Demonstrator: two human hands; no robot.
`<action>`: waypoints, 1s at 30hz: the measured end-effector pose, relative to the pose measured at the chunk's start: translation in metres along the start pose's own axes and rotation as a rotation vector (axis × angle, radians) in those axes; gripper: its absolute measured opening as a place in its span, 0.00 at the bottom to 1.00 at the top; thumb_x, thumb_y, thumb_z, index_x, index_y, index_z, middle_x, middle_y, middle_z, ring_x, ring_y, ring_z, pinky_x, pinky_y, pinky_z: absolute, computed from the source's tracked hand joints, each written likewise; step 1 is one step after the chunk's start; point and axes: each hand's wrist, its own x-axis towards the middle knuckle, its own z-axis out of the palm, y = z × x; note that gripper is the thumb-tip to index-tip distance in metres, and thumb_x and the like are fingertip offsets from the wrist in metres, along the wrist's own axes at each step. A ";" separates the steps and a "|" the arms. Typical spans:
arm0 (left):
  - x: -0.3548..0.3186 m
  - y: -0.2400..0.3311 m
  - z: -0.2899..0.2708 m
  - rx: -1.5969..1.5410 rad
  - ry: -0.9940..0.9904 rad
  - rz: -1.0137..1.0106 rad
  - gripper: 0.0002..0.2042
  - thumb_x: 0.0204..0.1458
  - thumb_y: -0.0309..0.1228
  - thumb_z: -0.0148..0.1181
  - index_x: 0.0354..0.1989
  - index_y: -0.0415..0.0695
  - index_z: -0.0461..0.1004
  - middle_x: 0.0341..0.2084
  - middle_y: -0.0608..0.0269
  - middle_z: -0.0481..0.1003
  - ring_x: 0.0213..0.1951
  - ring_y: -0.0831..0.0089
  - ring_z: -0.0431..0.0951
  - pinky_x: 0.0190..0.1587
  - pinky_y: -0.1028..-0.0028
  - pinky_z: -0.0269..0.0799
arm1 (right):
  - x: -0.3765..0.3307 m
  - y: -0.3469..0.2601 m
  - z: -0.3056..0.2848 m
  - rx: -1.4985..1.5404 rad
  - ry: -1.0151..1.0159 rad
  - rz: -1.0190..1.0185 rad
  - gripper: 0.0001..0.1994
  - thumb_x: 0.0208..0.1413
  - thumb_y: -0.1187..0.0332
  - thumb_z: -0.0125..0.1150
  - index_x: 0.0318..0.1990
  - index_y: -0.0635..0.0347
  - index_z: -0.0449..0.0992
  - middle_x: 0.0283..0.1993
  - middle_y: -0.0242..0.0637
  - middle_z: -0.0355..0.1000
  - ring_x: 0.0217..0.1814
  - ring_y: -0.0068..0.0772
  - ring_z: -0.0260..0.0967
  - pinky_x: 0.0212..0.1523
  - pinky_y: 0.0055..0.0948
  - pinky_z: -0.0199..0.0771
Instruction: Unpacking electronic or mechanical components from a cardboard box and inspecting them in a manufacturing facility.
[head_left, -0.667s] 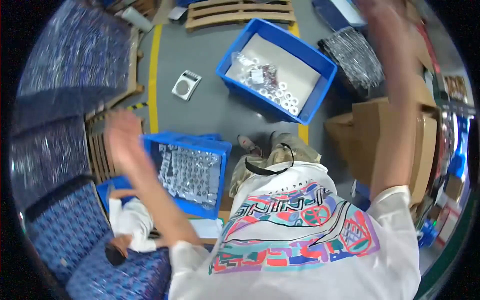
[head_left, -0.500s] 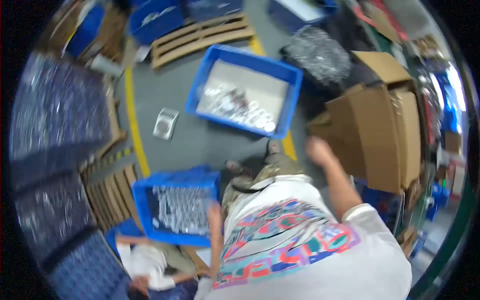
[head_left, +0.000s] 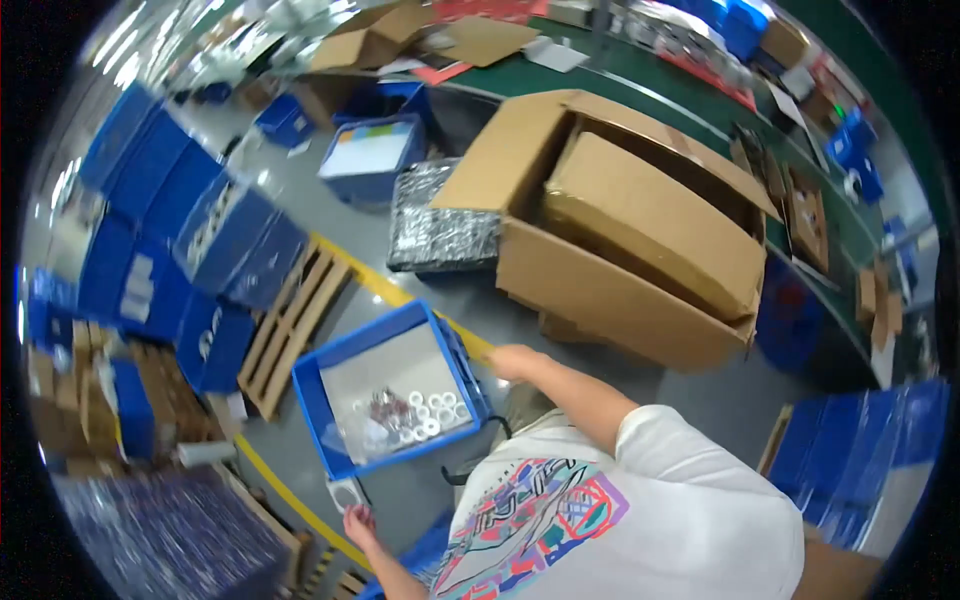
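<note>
My left hand point(head_left: 360, 522) hangs low beside a small silver-topped device like a scale point(head_left: 347, 493) on the floor; its fingers look loosely apart, with nothing seen in them. My right hand point(head_left: 514, 363) is held out past the right side of a blue bin point(head_left: 473, 372), apart from it as far as I can see. Motion blurs its fingers, and no held thing shows. Inside the bin, on a pale lining, lie several white rings point(head_left: 430, 427), clear plastic bags point(head_left: 362, 437) and small reddish-brown pieces point(head_left: 388, 408).
Ahead stands a large open cardboard carton point(head_left: 620, 290) with another brown box point(head_left: 655, 215) inside. A wrapped dark bundle point(head_left: 440, 222) is beside it. A wooden pallet point(head_left: 290, 330) and stacked blue crates point(head_left: 235, 240) are on the left. A green workbench point(head_left: 640, 90) runs behind; blue crates point(head_left: 850, 460) stand right.
My view has turned to the right. The blue bin now appears lower left, and the carton has shifted toward the upper middle. The blue crate of clear parts and the co-worker have left view.
</note>
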 end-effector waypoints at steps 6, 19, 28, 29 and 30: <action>-0.046 0.061 0.206 0.387 -0.648 0.153 0.18 0.53 0.33 0.53 0.51 0.40 0.69 0.35 0.59 0.75 0.30 0.74 0.75 0.33 0.78 0.68 | -0.070 -0.035 -0.150 0.233 0.677 -0.571 0.17 0.49 0.69 0.54 0.49 0.60 0.70 0.53 0.44 0.66 0.56 0.45 0.62 0.58 0.38 0.61; -0.195 0.112 0.318 0.965 -1.255 0.413 0.16 0.55 0.33 0.53 0.49 0.37 0.70 0.40 0.57 0.76 0.42 0.73 0.75 0.47 0.75 0.68 | -0.264 0.070 -0.274 0.071 1.073 0.377 0.13 0.54 0.60 0.54 0.39 0.59 0.76 0.39 0.42 0.73 0.43 0.43 0.68 0.48 0.37 0.63; -0.329 0.270 0.418 0.372 -1.091 1.617 0.18 0.46 0.20 0.54 0.49 0.39 0.69 0.48 0.51 0.70 0.52 0.56 0.68 0.55 0.61 0.61 | -0.250 0.047 -0.208 0.045 0.452 -0.049 0.13 0.57 0.62 0.49 0.46 0.51 0.75 0.36 0.35 0.76 0.37 0.39 0.72 0.49 0.33 0.65; -0.345 0.279 0.432 0.405 -1.149 1.716 0.19 0.46 0.21 0.55 0.50 0.40 0.68 0.49 0.51 0.69 0.54 0.55 0.66 0.57 0.58 0.59 | -0.247 0.045 -0.213 0.097 0.424 -0.040 0.14 0.57 0.62 0.48 0.48 0.51 0.74 0.36 0.36 0.75 0.34 0.37 0.73 0.47 0.32 0.68; -0.355 0.280 0.448 0.513 -1.178 1.765 0.20 0.47 0.24 0.56 0.52 0.42 0.67 0.51 0.53 0.68 0.56 0.55 0.64 0.58 0.57 0.56 | -0.241 0.043 -0.215 0.092 0.421 -0.039 0.14 0.57 0.62 0.48 0.48 0.51 0.74 0.36 0.36 0.75 0.34 0.37 0.73 0.47 0.32 0.68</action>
